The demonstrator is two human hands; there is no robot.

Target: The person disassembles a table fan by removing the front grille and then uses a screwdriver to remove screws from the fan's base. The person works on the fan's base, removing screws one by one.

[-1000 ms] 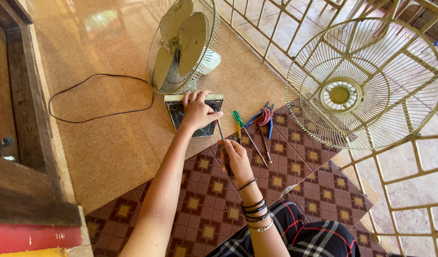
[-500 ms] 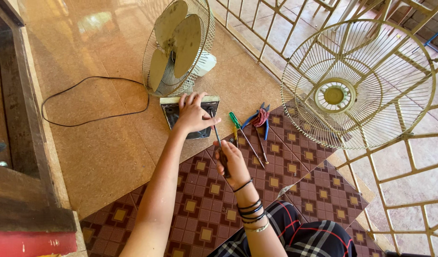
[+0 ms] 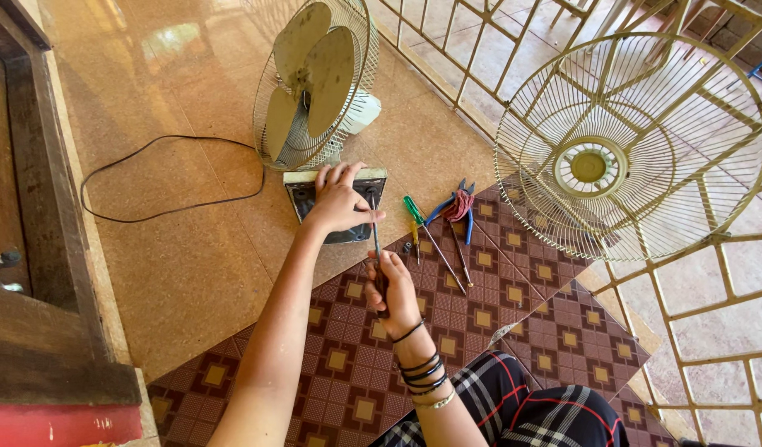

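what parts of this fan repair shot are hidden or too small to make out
Head view, the only one:
- Screwdriver tip: hidden where it meets the fan base, behind the left hand.
- Screwdriver handle: buried in the right hand.
- Small part beside the green screwdriver: too small to identify.
- Power cord: its plug end cannot be made out.
- Detached fan guard: rim cut by the top edge.

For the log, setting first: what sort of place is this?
Probably a home porch or veranda: tan tiled floor, patterned mat, metal railing at the edge, wooden door beside. A fan is being worked on there.
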